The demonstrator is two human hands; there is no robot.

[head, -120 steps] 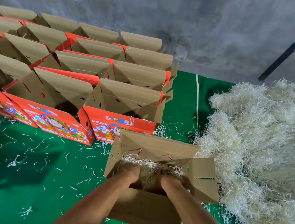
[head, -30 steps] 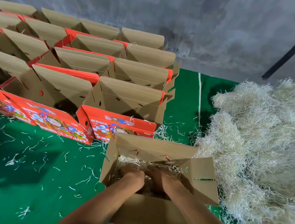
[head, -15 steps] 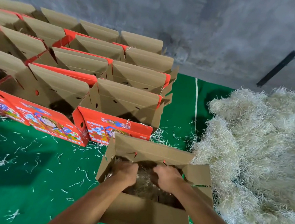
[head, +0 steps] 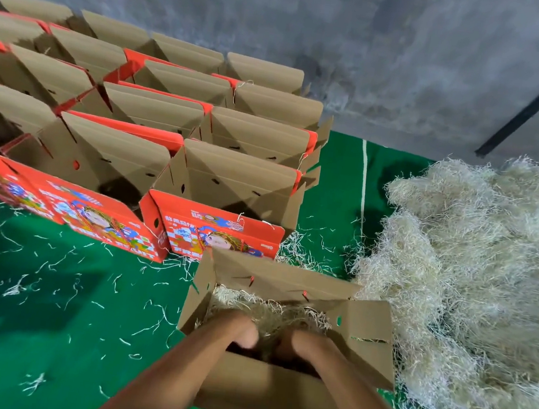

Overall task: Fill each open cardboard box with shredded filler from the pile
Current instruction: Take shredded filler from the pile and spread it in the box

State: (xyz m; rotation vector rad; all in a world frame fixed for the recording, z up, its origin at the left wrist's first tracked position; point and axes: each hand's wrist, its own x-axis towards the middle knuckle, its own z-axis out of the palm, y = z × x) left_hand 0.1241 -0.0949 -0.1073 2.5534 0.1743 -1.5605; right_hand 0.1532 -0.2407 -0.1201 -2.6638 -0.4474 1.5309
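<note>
Both hands reach down into an open cardboard box [head: 275, 398] at the bottom centre of the view. The left hand [head: 239, 331] and right hand [head: 300, 345] sit side by side, nearly touching, with their backs up and their fingers buried in the shredded filler [head: 268, 311] inside the box. Whether the fingers are spread flat or clutching strands cannot be told, since the filler and the box's near wall hide them.

The box stands on a green mat [head: 42, 329] littered with loose pale strands. Its flaps stand up and splay outward. Just to its right, touching the right flap, lies the big pile of shredded filler [head: 476, 280], pale straw in colour, running off the right edge.

Behind the box and to the left stand rows of open boxes [head: 230, 179], brown inside and red outside, packed close together. The nearest ones show a colourful printed red front [head: 210, 231]. A grey concrete wall [head: 351, 27] rises behind, with a dark pole [head: 523, 120] leaning against it at right.
</note>
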